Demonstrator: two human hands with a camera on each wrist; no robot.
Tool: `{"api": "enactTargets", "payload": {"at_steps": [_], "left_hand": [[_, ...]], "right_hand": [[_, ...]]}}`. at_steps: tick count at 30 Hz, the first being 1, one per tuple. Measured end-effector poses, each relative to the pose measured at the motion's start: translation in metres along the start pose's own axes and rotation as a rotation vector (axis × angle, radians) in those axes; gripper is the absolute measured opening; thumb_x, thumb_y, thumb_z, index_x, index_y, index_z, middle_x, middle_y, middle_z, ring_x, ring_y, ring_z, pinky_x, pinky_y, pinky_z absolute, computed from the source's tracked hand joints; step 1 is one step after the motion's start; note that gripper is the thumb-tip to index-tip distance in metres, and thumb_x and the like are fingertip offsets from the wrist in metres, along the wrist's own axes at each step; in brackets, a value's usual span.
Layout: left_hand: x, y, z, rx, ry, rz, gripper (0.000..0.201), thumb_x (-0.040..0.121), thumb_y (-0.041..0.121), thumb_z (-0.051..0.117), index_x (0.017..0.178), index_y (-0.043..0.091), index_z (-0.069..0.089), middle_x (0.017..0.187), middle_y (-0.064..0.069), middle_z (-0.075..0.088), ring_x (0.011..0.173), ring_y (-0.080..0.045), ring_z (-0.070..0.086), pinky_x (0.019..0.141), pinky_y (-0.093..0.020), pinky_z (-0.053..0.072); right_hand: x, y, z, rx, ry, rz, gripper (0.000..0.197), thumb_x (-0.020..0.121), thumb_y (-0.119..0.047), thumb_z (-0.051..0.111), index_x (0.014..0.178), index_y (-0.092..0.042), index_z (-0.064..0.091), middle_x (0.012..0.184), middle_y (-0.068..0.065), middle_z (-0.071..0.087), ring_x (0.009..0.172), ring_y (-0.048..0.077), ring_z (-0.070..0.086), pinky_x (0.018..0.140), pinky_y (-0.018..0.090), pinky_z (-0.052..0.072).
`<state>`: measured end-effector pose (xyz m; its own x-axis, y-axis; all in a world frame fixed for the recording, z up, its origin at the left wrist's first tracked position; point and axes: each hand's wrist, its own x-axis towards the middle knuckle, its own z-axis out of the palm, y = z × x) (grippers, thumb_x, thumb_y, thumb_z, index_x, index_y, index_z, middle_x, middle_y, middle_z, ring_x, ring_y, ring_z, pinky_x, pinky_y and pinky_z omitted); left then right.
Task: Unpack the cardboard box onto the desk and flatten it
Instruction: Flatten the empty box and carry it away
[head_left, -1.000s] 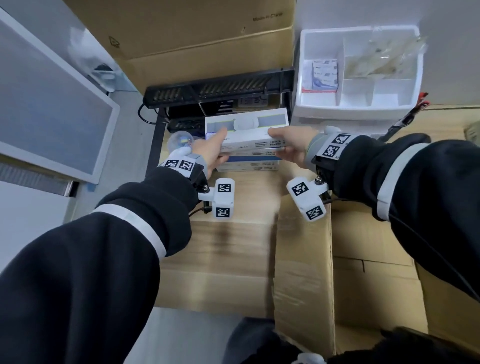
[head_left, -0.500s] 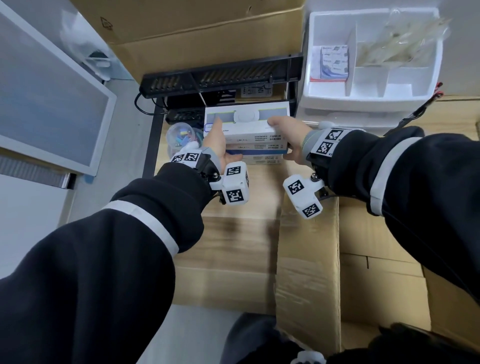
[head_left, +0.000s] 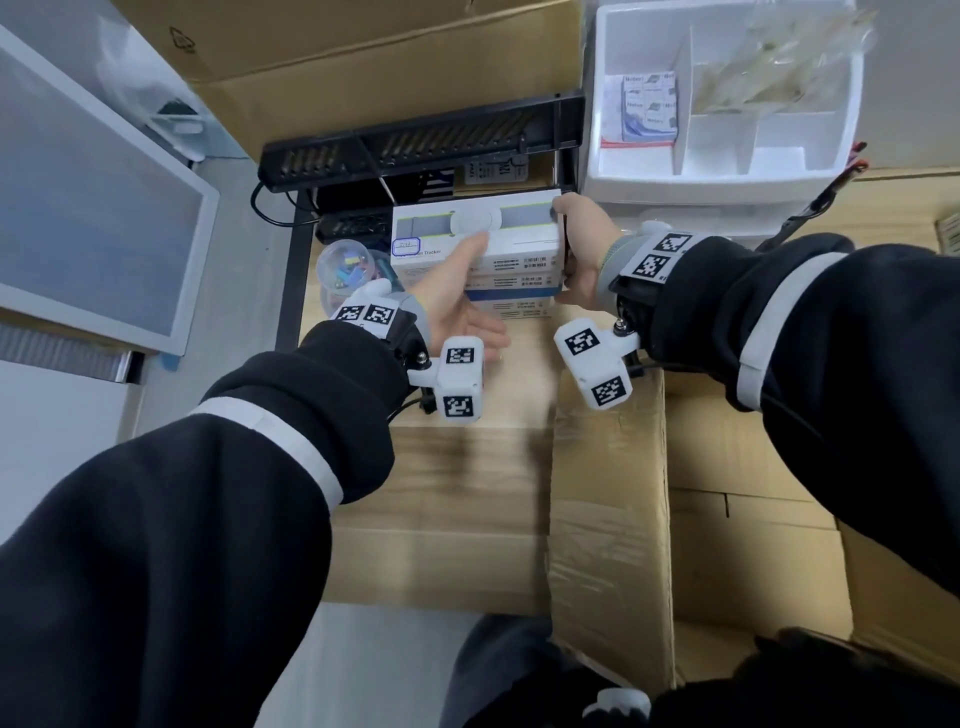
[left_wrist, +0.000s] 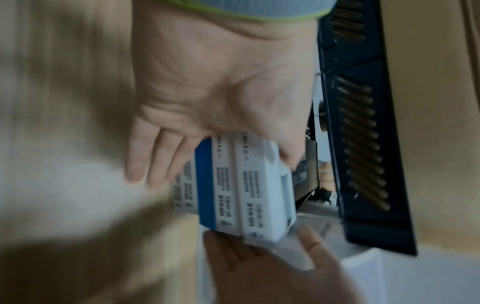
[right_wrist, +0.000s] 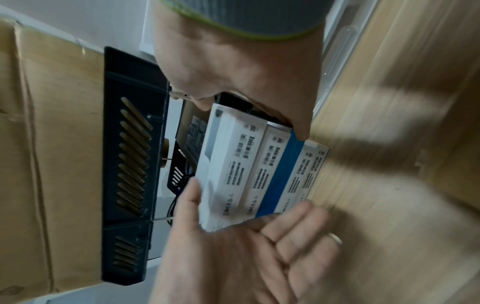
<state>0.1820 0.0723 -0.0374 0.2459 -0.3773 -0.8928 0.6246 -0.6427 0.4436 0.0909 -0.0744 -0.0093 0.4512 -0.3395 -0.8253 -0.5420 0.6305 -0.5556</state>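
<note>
A stack of white product boxes (head_left: 519, 244), one with a blue band, sits on the wooden desk (head_left: 441, 467) in front of a black vented unit. My right hand (head_left: 571, 254) grips the stack's right end, fingers over the top and thumb low. My left hand (head_left: 467, 296) lies against the stack's front with its palm turned up, fingers straight and spread, thumb resting on the top box. The wrist views show the same stack (left_wrist: 233, 185) (right_wrist: 259, 168) between both hands. The open cardboard box (head_left: 753, 493) stands at the lower right, one taped flap (head_left: 608, 519) folded out.
A white foam tray (head_left: 623, 171) with compartments holds small packets at the back right. The black vented unit (head_left: 415, 150) stands just behind the stack. A clear plastic ball (head_left: 345, 260) lies left of it. Big cardboard boxes (head_left: 363, 52) line the back, a white panel (head_left: 78, 182) the left.
My left hand has let go of the stack's left end and turned palm up with its fingers spread. My right hand keeps its grip. The stack sits slightly further back.
</note>
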Motion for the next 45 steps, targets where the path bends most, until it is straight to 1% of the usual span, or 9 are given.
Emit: {"api": "enactTargets", "payload": {"at_steps": [3,6,9,13,18,23,29,39,45], "left_hand": [[-0.004,-0.015,0.008,0.263,-0.037,-0.087,0.087,0.086,0.07,0.061,0.134,-0.001,0.043,0.116,-0.028,0.071,0.102,-0.039,0.073,0.092,-0.051,0.058],[-0.011,-0.026,0.02,0.418,-0.043,-0.087,0.068,0.092,0.057,0.065,0.127,0.0,0.053,0.1,-0.019,0.077,0.087,-0.029,0.075,0.082,-0.043,0.06],[-0.02,-0.028,0.039,0.464,-0.073,-0.071,0.06,0.092,0.054,0.067,0.124,0.004,0.055,0.095,-0.015,0.078,0.081,-0.026,0.075,0.084,-0.044,0.059],[-0.031,-0.029,0.076,0.522,-0.097,-0.03,0.068,0.088,0.057,0.071,0.127,0.004,0.053,0.105,-0.017,0.075,0.087,-0.027,0.075,0.096,-0.051,0.057],[-0.042,-0.03,0.13,0.687,-0.057,-0.028,0.1,0.055,0.07,0.082,0.127,0.01,0.048,0.118,-0.019,0.066,0.09,-0.031,0.074,0.096,-0.058,0.054],[-0.053,-0.041,0.168,0.923,0.016,0.038,0.068,0.077,0.06,0.079,0.118,0.008,0.062,0.11,-0.016,0.063,0.088,-0.039,0.076,0.084,-0.055,0.061],[-0.057,-0.051,0.191,0.872,0.125,0.119,0.023,0.094,0.004,0.052,0.111,-0.009,0.06,0.098,-0.031,0.071,0.083,-0.046,0.075,0.077,-0.058,0.062],[-0.072,-0.045,0.185,0.849,0.122,0.067,0.004,0.093,-0.006,0.052,0.094,-0.004,0.056,0.081,-0.02,0.06,0.085,-0.038,0.066,0.093,-0.054,0.058],[-0.093,-0.027,0.189,0.863,0.056,0.053,0.012,0.094,-0.008,0.05,0.087,-0.002,0.057,0.076,-0.018,0.062,0.056,-0.025,0.065,0.064,-0.033,0.061]], "right_hand": [[-0.017,-0.007,-0.008,-0.069,0.0,0.037,0.027,0.094,-0.03,0.046,0.118,-0.022,0.054,0.123,0.009,0.061,0.081,0.026,0.064,0.048,0.033,0.052],[-0.028,-0.011,-0.028,-0.107,0.039,0.032,0.048,0.096,-0.027,0.05,0.139,-0.005,0.044,0.115,0.015,0.061,0.08,0.026,0.06,0.054,0.039,0.049],[-0.04,-0.014,-0.054,-0.137,0.077,0.026,0.042,0.092,-0.029,0.052,0.122,0.0,0.055,0.098,0.012,0.064,0.087,0.026,0.064,0.065,0.036,0.054],[-0.054,-0.012,-0.093,-0.016,0.046,-0.036,0.018,0.096,-0.027,0.047,0.09,-0.014,0.058,0.064,-0.003,0.057,0.063,0.014,0.066,0.049,0.017,0.05],[-0.079,0.005,-0.139,0.119,-0.03,-0.126,0.032,0.095,-0.029,0.05,0.064,-0.021,0.054,0.057,-0.008,0.055,0.05,0.009,0.063,0.043,0.012,0.041],[-0.089,0.039,-0.181,0.163,-0.005,-0.149,0.03,0.092,-0.026,0.051,0.063,-0.021,0.049,0.05,-0.006,0.056,0.047,0.01,0.063,0.038,0.012,0.04],[-0.098,0.065,-0.2,0.151,-0.063,-0.135,0.024,0.091,-0.026,0.054,0.07,-0.015,0.056,0.051,-0.002,0.058,0.055,0.014,0.067,0.037,0.016,0.044],[-0.097,0.112,-0.2,-0.423,-0.11,0.069,0.022,0.091,-0.018,0.048,0.1,-0.007,0.066,0.097,0.011,0.075,0.092,0.025,0.071,0.087,0.039,0.057],[-0.084,0.137,-0.194,-0.593,-0.021,0.136,0.02,0.087,-0.02,0.053,0.093,-0.007,0.066,0.091,0.012,0.073,0.083,0.028,0.069,0.09,0.043,0.056]]}}
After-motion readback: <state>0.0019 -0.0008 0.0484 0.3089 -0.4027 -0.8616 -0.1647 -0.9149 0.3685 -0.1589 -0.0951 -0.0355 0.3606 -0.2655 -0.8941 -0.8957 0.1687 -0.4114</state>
